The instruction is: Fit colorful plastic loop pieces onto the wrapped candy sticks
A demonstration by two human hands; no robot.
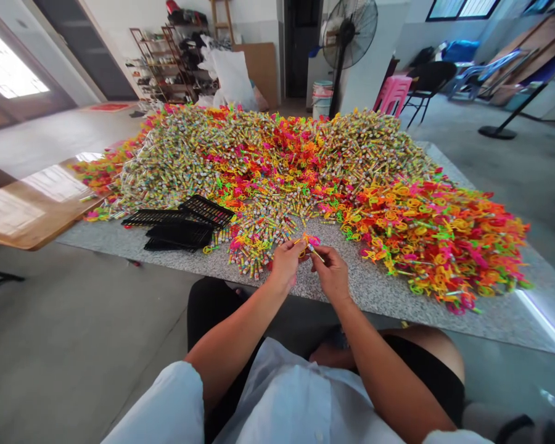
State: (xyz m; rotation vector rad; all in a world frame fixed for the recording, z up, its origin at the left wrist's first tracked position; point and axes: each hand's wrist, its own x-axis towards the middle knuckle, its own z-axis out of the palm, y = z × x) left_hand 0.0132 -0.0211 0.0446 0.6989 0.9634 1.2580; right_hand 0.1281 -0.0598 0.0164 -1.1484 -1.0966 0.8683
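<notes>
Over the front edge of the speckled table (351, 275), my two hands meet close together. My right hand (335, 275) pinches a small, thin tube with a yellow and white wrap (316, 253). My left hand (284, 265) is closed at the fingertips on a small coloured plastic piece, mostly hidden by the fingers; bright pink plastic (312, 240) shows just beyond them. Whether the tube and the plastic are joined, I cannot tell. Just left of and behind my hands lies a small heap of similar wrapped tubes (254, 246), some with coloured plastic ends.
Large heaps of wrapped tubes (176, 157) cover the back of the table. Bright orange, pink and yellow plastic pieces (448, 234) are piled at right. Black slotted plastic racks (180, 235) lie stacked at left. A standing fan (346, 34) and pink stools (394, 92) are behind.
</notes>
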